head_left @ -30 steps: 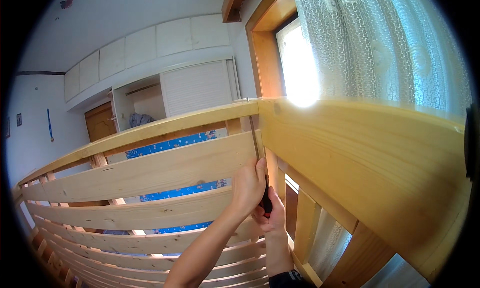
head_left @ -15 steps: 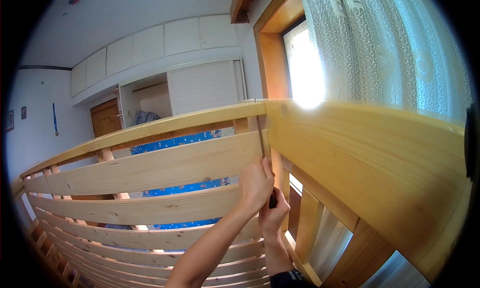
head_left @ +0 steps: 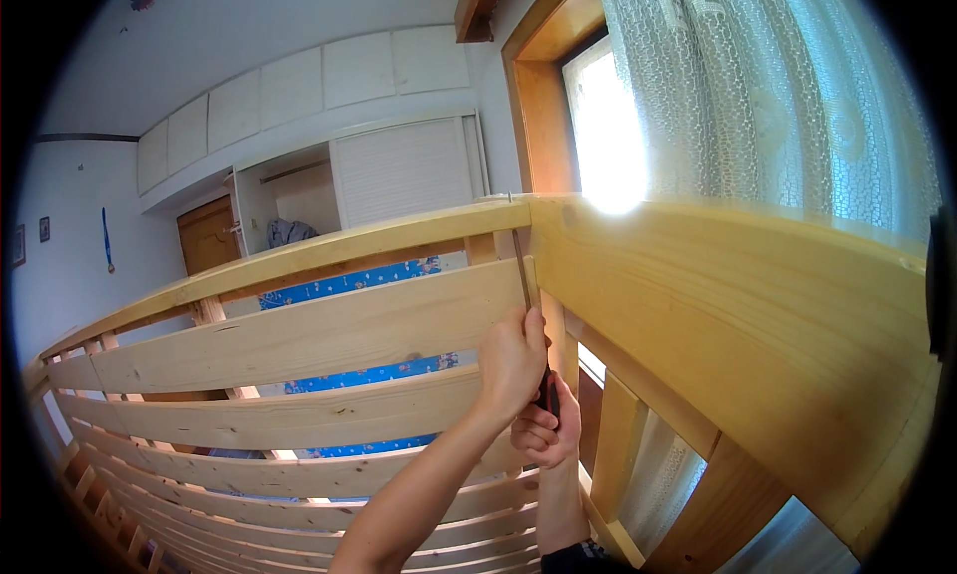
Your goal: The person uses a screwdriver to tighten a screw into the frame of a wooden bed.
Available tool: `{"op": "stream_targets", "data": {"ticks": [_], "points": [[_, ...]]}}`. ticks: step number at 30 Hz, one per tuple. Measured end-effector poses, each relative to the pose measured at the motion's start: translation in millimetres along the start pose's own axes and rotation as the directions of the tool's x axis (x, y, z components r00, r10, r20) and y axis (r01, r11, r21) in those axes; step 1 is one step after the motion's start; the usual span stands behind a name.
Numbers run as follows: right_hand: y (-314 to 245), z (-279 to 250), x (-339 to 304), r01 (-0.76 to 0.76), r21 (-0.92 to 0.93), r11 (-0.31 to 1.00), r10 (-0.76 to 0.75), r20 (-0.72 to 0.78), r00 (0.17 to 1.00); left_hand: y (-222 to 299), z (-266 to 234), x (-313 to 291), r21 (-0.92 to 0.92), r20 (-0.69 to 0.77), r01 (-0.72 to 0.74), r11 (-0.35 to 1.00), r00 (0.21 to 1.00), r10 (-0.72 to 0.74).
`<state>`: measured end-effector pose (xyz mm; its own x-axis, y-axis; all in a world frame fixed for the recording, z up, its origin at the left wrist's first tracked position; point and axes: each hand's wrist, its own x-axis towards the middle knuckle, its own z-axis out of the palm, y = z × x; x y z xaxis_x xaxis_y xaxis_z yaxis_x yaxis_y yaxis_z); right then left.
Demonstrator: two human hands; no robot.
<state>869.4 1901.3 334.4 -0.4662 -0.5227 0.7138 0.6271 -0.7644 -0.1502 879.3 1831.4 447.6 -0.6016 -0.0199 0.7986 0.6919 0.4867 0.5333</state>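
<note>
A long-shafted screwdriver [head_left: 521,270] with a dark red-and-black handle stands nearly upright in the corner of a pale wooden bed frame. Its tip meets the underside of the top rail [head_left: 399,231]; a thin metal point [head_left: 509,198] shows above that rail. My left hand [head_left: 510,363] is closed around the lower shaft and upper handle, thumb pointing up. Just below it, my right hand [head_left: 550,427] has its fingers curled on the handle. The top slat [head_left: 319,325] lies left of my hands, and a broad side board [head_left: 728,305] is to their right.
More slats [head_left: 229,420] run below, with blue patterned fabric [head_left: 369,375] behind their gaps. Angled wooden pieces [head_left: 623,430] stand under the side board. A lace curtain [head_left: 758,106] and bright window [head_left: 603,126] are at the right; white cabinets [head_left: 359,71] line the far wall.
My right hand has turned and shifted slightly on the handle, so more of the handle shows. My left hand stays almost in place around the screwdriver.
</note>
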Motion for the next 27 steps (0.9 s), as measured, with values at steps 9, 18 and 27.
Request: {"op": "stream_targets", "data": {"ticks": [9, 18, 27], "points": [[13, 27, -7, 0.120, -0.392, 0.912, -0.216, -0.213, 0.953, 7, -13, 2, 0.016, 0.164, -0.011, 1.000, 0.986, 0.008], [15, -3, 6, 0.102, -0.194, 0.976, -0.120, -0.085, 0.989, -8, -19, 8, 0.120, 0.154, -0.076, 0.990, 0.986, 0.057], [19, -8, 7, 0.028, 0.036, 0.999, -0.028, -0.008, 1.000, -12, -31, 21, -0.094, 0.314, 0.003, 0.996, 0.949, 0.027]]}}
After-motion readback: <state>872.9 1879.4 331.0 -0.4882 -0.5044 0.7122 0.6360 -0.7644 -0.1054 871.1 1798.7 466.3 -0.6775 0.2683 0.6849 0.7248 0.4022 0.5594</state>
